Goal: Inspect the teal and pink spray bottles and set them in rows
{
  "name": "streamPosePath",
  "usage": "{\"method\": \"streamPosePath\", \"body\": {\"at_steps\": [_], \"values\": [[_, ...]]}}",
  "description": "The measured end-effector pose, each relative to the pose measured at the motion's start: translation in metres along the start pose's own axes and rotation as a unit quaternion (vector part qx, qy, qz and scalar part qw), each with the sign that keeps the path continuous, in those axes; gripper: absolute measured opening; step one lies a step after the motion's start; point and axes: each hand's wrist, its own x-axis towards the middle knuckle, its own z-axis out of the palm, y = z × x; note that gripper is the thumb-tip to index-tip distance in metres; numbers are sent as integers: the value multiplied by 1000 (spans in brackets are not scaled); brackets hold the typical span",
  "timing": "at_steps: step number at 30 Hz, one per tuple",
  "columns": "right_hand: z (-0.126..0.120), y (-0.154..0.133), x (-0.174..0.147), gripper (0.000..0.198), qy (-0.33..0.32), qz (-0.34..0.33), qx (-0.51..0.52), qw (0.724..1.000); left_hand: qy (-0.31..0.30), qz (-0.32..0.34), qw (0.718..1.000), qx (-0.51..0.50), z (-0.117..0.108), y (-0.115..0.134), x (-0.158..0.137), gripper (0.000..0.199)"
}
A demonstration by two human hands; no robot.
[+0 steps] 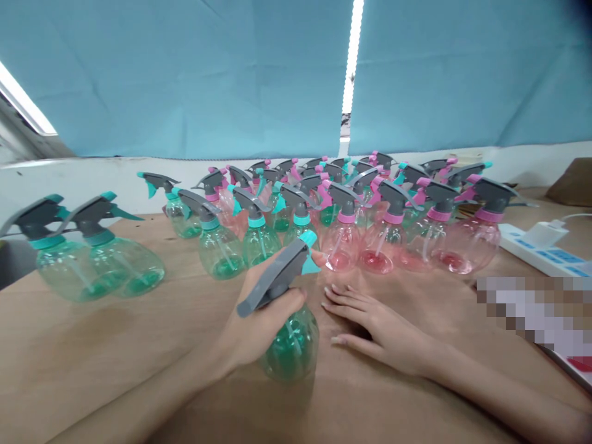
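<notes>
My left hand (263,320) is wrapped round the neck of a green spray bottle (292,351) with a grey and turquoise trigger head. The bottle is upright, close to me at the middle, and its nozzle points away to the right. To its right, my right hand (370,317) rests palm down on the wooden table (115,364), fingers stretched out and holding nothing. Just beyond my right fingertips stands a pink spray bottle (341,243). Another green spray bottle (222,250) is past my left hand.
Several green and pink spray bottles crowd the back of the table. Two green bottles (134,265) stand at the left. A white power strip (541,250) with a plugged-in charger (546,234) lies at the right, near a pixelated area. Blue cloth (208,80) hangs behind.
</notes>
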Motion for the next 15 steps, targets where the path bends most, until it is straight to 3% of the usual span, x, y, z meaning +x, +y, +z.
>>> {"method": "streamPosePath", "body": {"at_steps": [15], "values": [[3,3,-4,52,58,23,-71,996,-18,17,999,-22,6,-7,0,6]]}}
